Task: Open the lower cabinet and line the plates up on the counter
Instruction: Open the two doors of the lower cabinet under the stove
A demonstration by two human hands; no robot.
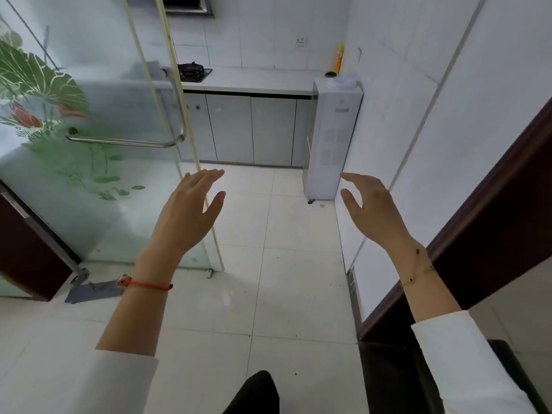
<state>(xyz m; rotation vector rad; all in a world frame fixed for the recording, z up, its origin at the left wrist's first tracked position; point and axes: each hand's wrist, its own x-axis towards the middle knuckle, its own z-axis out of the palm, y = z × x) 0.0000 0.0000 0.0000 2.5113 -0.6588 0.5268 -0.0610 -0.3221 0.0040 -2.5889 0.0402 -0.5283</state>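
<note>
Both hands are hanging empty in the air, fingers spread and loosely curled, gripping nothing: the left hand is reaching out in front of the glass door, the right hand is hovering near the white wall. A red string bracelet is circling the left wrist and a thin chain is lying across the right one; white sleeves are covering both forearms, cut off by the lower edge. A dark shoe or trouser leg is poking in at the bottom, too cropped to tell which.

The floor is showing pale glossy tiles with a few dark specks. To the left, a frosted glass door painted with green leaves and red buds is standing open, its metal bar handle jutting out; what lies behind the glass is blurring into haze. On the right a dark wooden door frame is slanting across the view.

Farther off, a white water dispenser is standing against the wall; its small label is too small to read. The lower cabinet is sitting shut under the counter at the far wall, grey doors closed, so any plates are hidden. On the counter a gas stove is resting at the left and a yellow spray can at the right, its lettering unreadable. A wall socket is showing above.
</note>
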